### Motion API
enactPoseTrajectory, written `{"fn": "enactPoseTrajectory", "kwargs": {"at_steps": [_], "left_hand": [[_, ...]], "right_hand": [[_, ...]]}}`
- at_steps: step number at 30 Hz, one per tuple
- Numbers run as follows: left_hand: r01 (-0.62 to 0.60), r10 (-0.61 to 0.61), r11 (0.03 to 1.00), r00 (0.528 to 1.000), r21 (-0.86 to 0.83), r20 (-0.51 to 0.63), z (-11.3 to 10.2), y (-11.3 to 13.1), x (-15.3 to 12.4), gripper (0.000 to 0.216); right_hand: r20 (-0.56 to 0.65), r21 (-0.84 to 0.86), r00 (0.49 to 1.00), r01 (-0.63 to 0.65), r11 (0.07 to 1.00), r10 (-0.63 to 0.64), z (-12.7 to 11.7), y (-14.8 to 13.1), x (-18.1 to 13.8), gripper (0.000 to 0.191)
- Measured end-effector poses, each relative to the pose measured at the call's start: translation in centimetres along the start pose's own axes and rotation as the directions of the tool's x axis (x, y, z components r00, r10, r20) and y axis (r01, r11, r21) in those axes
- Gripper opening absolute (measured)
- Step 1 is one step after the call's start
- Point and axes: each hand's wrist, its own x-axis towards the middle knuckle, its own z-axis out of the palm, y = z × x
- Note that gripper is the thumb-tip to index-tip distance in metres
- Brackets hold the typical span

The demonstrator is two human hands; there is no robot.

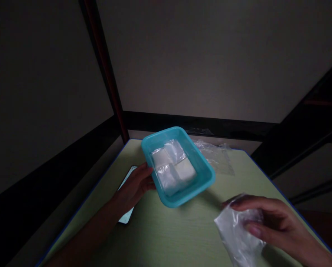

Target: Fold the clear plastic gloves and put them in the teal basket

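A turquoise plastic basket point(206, 174) is tilted over the table, and my left hand point(139, 181) grips its left rim. Several white folded packets in clear plastic point(171, 167) lie inside it. In my right hand point(268, 218), at the lower right, a crumpled clear plastic bag point(238, 233) is pinched between thumb and fingers. Whether that bag holds anything I cannot tell. The left fingertips under the basket are partly hidden.
A phone with a lit screen point(127, 215) lies on the pale table point(166, 237), partly under my left forearm. Another clear plastic bag point(218, 157) lies flat near the back edge. Walls with dark trim point(210, 124) stand behind the table.
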Motion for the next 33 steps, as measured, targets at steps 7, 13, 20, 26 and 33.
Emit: {"fn": "enactPoseTrajectory", "kwargs": {"at_steps": [7, 13, 20, 26, 33], "left_hand": [[0.052, -0.056, 0.996, 0.997, 0.077, 0.057, 0.2, -0.2, -0.6, 0.023], [0.058, -0.069, 0.989, 0.994, 0.135, 0.082, -0.1, -0.5, -0.8, 0.021], [0.078, -0.098, 0.985, 0.988, 0.156, 0.122, -0.5, -0.8, -0.6, 0.026], [0.087, -0.113, 0.981, 0.983, 0.176, 0.147, -0.2, -0.6, -0.6, 0.029], [0.065, -0.09, 0.983, 0.986, 0.173, 0.143, 0.0, -0.6, -0.7, 0.026]], "right_hand": [[0.0, -0.148, 0.988, 0.152, 0.977, -0.154, -0.9, -3.5, 4.6, 0.019], [0.168, -0.226, 0.981, 0.131, 0.965, -0.094, 0.6, -4.4, 8.8, 0.02], [0.361, -0.429, 0.925, 0.277, 0.86, -0.118, 3.0, -2.8, 12.9, 0.021], [0.298, -0.427, 0.951, 0.206, 0.881, -0.078, 4.5, -0.7, 14.5, 0.018], [0.236, -0.352, 0.972, 0.079, 0.933, 0.007, 5.3, 0.0, 14.9, 0.021]]}}
